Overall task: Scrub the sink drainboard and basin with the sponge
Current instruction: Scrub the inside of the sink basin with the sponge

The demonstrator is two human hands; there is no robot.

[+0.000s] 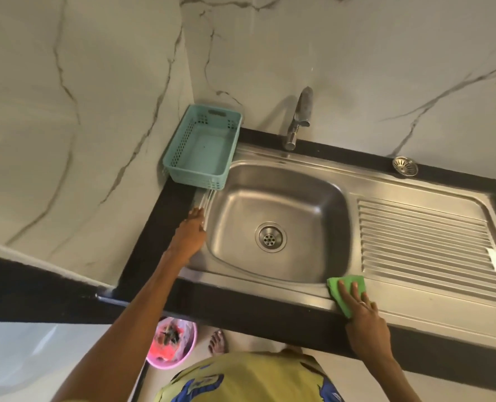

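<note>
A stainless steel sink fills the counter, with its basin (307, 204) in the middle and a ribbed drainboard (426, 242) to the right. A round drain (270, 237) sits in the basin floor. My right hand (363, 317) presses flat on a green sponge (342, 291) at the sink's front rim, between basin and drainboard. My left hand (190, 233) rests open on the basin's left rim, holding nothing.
A teal plastic basket (183, 158) stands at the back left corner, partly over the sink rim. A steel tap (297, 120) rises behind the basin. A loose drain strainer (405, 166) lies on the black counter at the back right. A pink bin (172, 342) stands on the floor.
</note>
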